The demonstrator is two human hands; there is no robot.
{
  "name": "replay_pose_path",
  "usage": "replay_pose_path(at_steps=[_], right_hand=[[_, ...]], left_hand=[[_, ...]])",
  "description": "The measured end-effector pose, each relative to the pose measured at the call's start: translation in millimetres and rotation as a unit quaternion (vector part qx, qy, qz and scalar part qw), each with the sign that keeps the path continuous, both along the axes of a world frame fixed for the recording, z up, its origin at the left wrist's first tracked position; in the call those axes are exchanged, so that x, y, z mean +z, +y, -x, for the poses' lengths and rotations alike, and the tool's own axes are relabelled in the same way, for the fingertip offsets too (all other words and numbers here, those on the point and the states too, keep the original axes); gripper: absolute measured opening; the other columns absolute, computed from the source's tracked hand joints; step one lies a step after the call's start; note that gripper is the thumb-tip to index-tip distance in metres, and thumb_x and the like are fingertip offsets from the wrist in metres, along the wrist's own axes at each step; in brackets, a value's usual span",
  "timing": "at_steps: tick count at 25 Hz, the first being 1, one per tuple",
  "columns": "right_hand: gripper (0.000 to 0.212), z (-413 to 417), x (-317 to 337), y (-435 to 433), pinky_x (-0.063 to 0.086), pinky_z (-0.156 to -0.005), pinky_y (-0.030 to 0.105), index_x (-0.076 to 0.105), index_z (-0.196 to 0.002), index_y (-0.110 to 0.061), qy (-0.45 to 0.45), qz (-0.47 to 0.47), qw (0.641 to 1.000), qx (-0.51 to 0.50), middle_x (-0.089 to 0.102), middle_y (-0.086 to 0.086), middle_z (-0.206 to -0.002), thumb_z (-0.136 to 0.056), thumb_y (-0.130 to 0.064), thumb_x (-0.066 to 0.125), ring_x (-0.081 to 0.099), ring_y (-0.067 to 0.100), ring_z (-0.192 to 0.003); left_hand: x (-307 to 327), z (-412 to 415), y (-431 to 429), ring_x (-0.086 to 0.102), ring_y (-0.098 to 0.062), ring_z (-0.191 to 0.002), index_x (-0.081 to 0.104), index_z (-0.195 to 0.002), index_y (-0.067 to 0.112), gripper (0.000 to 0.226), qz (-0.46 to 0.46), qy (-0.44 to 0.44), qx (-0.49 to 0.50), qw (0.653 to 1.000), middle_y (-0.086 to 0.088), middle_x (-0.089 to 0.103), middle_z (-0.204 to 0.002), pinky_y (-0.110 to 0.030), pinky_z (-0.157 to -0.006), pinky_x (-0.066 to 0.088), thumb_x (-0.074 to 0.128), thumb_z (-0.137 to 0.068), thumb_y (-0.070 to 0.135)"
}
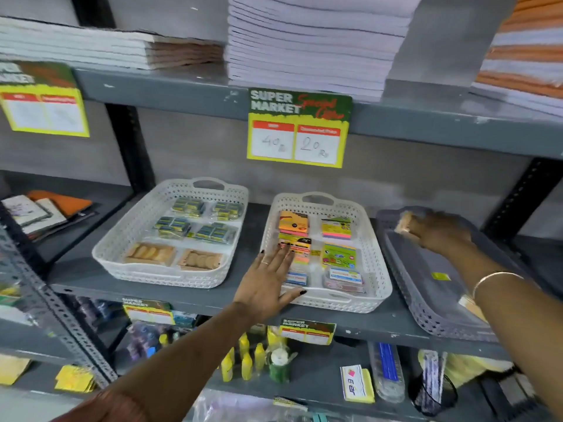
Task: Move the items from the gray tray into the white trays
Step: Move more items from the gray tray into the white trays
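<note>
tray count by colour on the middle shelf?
White trays: 2, one on the left and one in the middle
Gray tray: 1, at the right
Total: 3

- You face a gray metal shelving unit [189, 89] filling the frame, with black uprights [128, 141].
- Behind it, upper center, a plain gray wall [195, 153] (evenly lit, no window visible).
</note>
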State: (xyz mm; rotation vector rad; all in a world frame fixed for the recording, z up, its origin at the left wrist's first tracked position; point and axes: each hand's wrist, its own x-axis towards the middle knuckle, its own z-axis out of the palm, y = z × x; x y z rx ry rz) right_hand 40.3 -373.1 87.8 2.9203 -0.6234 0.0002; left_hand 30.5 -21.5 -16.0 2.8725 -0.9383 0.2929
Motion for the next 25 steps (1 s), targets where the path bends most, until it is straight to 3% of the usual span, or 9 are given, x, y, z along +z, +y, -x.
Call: replay_pose_path(at_steps=[4,6,9,11,13,15,19,22,25], right_hand=[[0.040,-36,30,73,0.048,-0.089,0.037,0.049,-0.113,-0.011,-0.061,-0.102,0.991,0.062,0.058,0.020,-0.120,-0.085,-0.036,0.061,0.058,0.036,-0.115],[0.050,-54,32,129,0.052,-0.087,0.037,0.051,-0.115,-0.006,-0.064,-0.127,0.984,0.107,0.061,0.017,-0.118,-0.084,-0.044,0.059,0.062,0.033,-0.112],[0.054,-72,17,226,0.050,-0.083,0.030,0.054,-0.117,-0.010,-0.066,-0.161,0.963,0.206,0.064,0.011,-0.113,-0.084,-0.053,0.053,0.062,0.029,-0.106],[0.047,-81,-1,292,0.045,-0.079,0.025,0.058,-0.105,-0.015,-0.059,-0.233,0.934,0.263,0.063,0.009,-0.102,-0.081,-0.056,0.057,0.062,0.026,-0.098],[0.055,-89,-19,348,0.046,-0.079,0.027,0.058,-0.115,-0.012,-0.035,-0.285,0.912,0.293,0.064,0.010,-0.107,-0.081,-0.055,0.060,0.063,0.027,-0.106],[0.065,-96,-39,393,0.044,-0.075,0.028,0.053,-0.121,-0.010,-0.012,-0.285,0.912,0.294,0.063,0.009,-0.114,-0.078,-0.058,0.062,0.061,0.029,-0.110],[0.077,-106,-71,455,0.047,-0.095,0.040,0.051,-0.125,-0.009,0.023,-0.238,0.926,0.291,0.056,0.013,-0.132,-0.076,-0.067,0.059,0.052,0.033,-0.122],[0.074,-106,-82,470,0.048,-0.092,0.039,0.055,-0.121,-0.009,0.025,-0.226,0.929,0.293,0.059,0.014,-0.129,-0.076,-0.067,0.058,0.053,0.033,-0.122],[0.074,-106,-83,473,0.050,-0.087,0.037,0.058,-0.120,-0.009,0.016,-0.224,0.928,0.296,0.061,0.013,-0.127,-0.075,-0.068,0.058,0.056,0.032,-0.119]], left_hand=[[16,-17,66,0.003,-0.018,-0.145,0.006,-0.146,0.015,0.078,0.039,-0.030,0.065,0.997,-0.006,0.007,-0.158,-0.038,-0.118,0.003,0.024,-0.088,0.063],[25,-30,121,0.003,-0.019,-0.145,0.005,-0.146,0.014,0.083,0.018,-0.048,0.125,0.991,-0.006,0.006,-0.158,-0.039,-0.118,0.006,0.010,-0.084,0.069],[30,-41,200,0.005,-0.022,-0.145,0.007,-0.146,0.012,0.113,0.036,-0.027,0.203,0.978,-0.009,0.006,-0.157,-0.042,-0.118,0.006,-0.018,-0.062,0.082],[27,-46,245,0.009,-0.023,-0.145,0.009,-0.146,0.010,0.120,0.020,-0.014,0.243,0.970,-0.011,0.010,-0.157,-0.042,-0.118,0.009,-0.021,-0.057,0.085],[22,-50,271,0.010,-0.022,-0.144,0.008,-0.146,0.009,0.121,0.005,0.000,0.257,0.966,-0.011,0.011,-0.157,-0.041,-0.117,0.009,-0.020,-0.056,0.085],[17,-54,279,0.008,-0.021,-0.145,0.004,-0.146,0.008,0.119,-0.007,0.012,0.248,0.969,-0.010,0.008,-0.157,-0.040,-0.118,0.007,-0.023,-0.057,0.083],[6,-59,285,0.005,-0.020,-0.145,0.000,-0.145,0.008,0.112,-0.007,0.009,0.233,0.972,-0.010,0.006,-0.158,-0.040,-0.118,0.006,-0.026,-0.061,0.077],[3,-59,285,0.006,-0.020,-0.145,0.000,-0.145,0.008,0.108,0.004,0.005,0.225,0.974,-0.010,0.008,-0.157,-0.039,-0.118,0.007,-0.021,-0.065,0.077],[1,-60,283,0.007,-0.020,-0.144,0.000,-0.145,0.008,0.095,0.019,0.006,0.223,0.975,-0.011,0.009,-0.157,-0.037,-0.117,0.008,-0.003,-0.076,0.073]])
